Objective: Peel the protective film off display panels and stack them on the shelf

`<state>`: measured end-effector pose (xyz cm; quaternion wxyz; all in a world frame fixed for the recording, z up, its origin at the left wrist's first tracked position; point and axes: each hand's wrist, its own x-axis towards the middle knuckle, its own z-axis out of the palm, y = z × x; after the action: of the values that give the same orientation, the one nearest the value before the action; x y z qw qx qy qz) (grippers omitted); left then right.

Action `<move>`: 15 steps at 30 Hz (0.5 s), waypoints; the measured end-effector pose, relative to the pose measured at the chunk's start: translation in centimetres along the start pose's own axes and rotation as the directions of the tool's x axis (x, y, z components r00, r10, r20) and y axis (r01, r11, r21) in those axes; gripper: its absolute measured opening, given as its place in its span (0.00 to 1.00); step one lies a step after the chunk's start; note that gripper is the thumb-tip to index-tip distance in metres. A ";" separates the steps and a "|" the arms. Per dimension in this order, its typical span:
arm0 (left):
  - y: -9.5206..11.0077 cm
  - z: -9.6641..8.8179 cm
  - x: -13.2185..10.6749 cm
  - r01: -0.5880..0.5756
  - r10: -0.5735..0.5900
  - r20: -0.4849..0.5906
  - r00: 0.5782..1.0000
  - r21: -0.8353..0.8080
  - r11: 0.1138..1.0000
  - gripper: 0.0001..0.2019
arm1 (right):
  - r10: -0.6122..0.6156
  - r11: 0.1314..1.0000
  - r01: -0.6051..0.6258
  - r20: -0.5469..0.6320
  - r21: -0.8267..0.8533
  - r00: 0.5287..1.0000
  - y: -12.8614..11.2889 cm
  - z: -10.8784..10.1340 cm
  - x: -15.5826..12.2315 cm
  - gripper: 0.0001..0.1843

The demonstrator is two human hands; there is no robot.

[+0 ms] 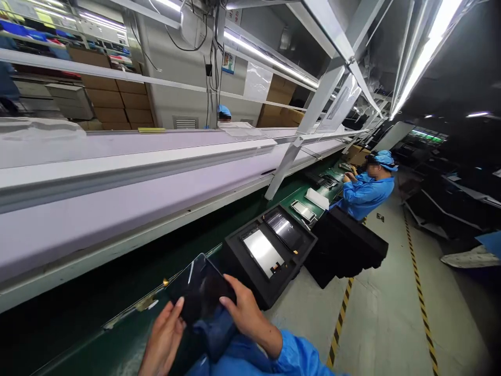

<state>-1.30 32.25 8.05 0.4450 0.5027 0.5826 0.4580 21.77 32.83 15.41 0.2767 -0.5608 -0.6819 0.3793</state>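
Note:
A dark glossy tablet-sized display panel point(201, 287) is held up at the bottom of the view, tilted, with both hands on it. My left hand point(162, 339) grips its lower left edge. My right hand point(245, 313) holds its lower right edge, with the fingers over the glass. Just beyond the panel stands a black foam-lined case point(301, 261) holding a pale rectangular screen point(263, 253) and a darker glass panel point(282, 230). My blue sleeve point(293, 355) covers the right forearm.
A green-topped workbench point(301, 196) runs along a long white conveyor point(117, 203). A co-worker in blue point(366, 193) works further along it, beside a black box point(344, 245). Yellow-black floor tape point(340, 324) marks the aisle. Cardboard boxes point(117, 99) are stacked beyond the line.

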 end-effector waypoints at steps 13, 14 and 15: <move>9.6 25.6 2.0 0.380 -0.370 0.173 0.913 -0.690 0.616 0.28 | 0.150 0.980 -0.097 -0.317 0.176 0.936 18.7 -17.3 -0.4 0.27; 9.8 26.5 2.0 0.377 -0.370 0.167 0.914 -0.689 0.619 0.29 | 0.147 0.977 -0.090 -0.303 0.194 0.942 19.4 -17.5 -0.2 0.27; 10.0 27.2 1.9 0.374 -0.358 0.173 0.918 -0.682 0.628 0.29 | 0.134 0.974 -0.073 -0.287 0.215 0.948 19.9 -17.5 -0.1 0.27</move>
<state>26.95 37.25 12.72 0.6917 0.1709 0.4488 0.5394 46.92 38.06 8.71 0.4119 -0.6161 -0.5596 0.3709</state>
